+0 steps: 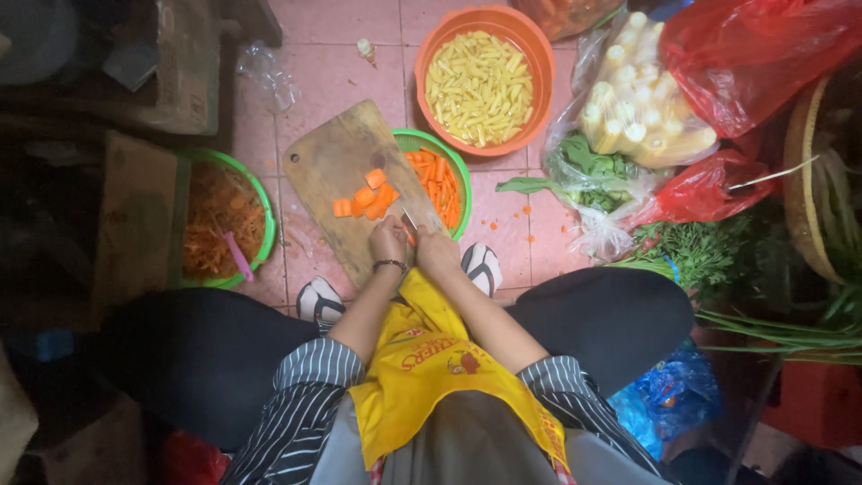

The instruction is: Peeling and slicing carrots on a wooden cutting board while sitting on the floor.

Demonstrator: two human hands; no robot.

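The left hand (388, 241), a dark beaded band at its wrist, is curled narrow at the near edge of the wooden cutting board (346, 166), fingers folded down on a small orange piece that is mostly hidden. Just beside it the right hand (437, 251) is closed round the grip of a knife (409, 222), of which only a thin sliver of blade shows between the two hands. The board lies tilted on a pink tiled floor (328, 76), its hole at the far left corner, and a heap of cut carrot chunks (366, 196) sits near its right edge, a little beyond the hands. At the far left of the floor stands a green basket (266, 216) of carrot peelings with a pink peeler (238, 258) lying in it, beside dark boxes. Tucked under the board's right edge is a smaller green bowl (440, 144) of carrot sticks, and beyond it an orange bowl (539, 54) full of pale yellow cut pieces. Further right come a clear bag of white stalks (637, 108) over leafy greens (593, 166), red plastic bags (754, 54), bunches of herbs (696, 251) and a woven basket (799, 198) at the right edge. The person squats in sandals, a yellow apron (431, 359) hanging between the knees.
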